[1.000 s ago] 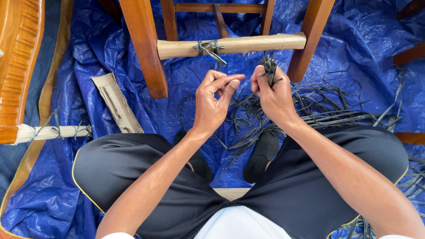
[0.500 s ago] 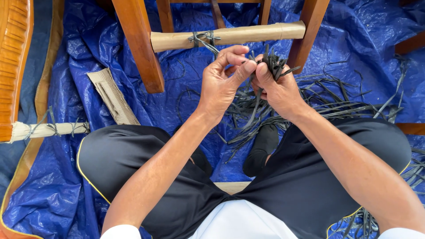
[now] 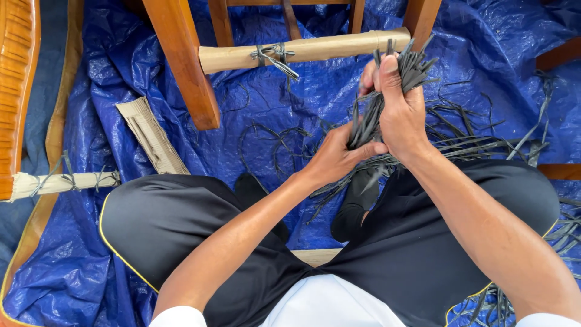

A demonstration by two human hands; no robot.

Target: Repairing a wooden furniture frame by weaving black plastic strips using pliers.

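Observation:
My right hand (image 3: pixel 396 103) grips a bundle of black plastic straps (image 3: pixel 417 66) near its top, the cut ends fanning out above my fist. Lower down, my left hand (image 3: pixel 336 154) pinches the same bundle, and the loose tails hang toward my lap. Just beyond my hands stands a wooden chair frame (image 3: pixel 181 66) whose front rail is wrapped in brown cardboard (image 3: pixel 339 47). A black strap tie (image 3: pixel 275 56) is knotted around that wrapped rail, apart from both hands.
A blue tarp (image 3: pixel 109 66) covers the floor. More black straps (image 3: pixel 478 142) lie scattered at the right. A loose strip of cardboard (image 3: pixel 151 136) lies left of the chair leg. Another cardboard-wrapped rail (image 3: pixel 66 181) and carved wood (image 3: pixel 15 79) sit at far left.
Both hands came together and then closed on the strap bundle. The right hand rose with the bundle's top; the left hand slid down the straps. The view shifted slightly.

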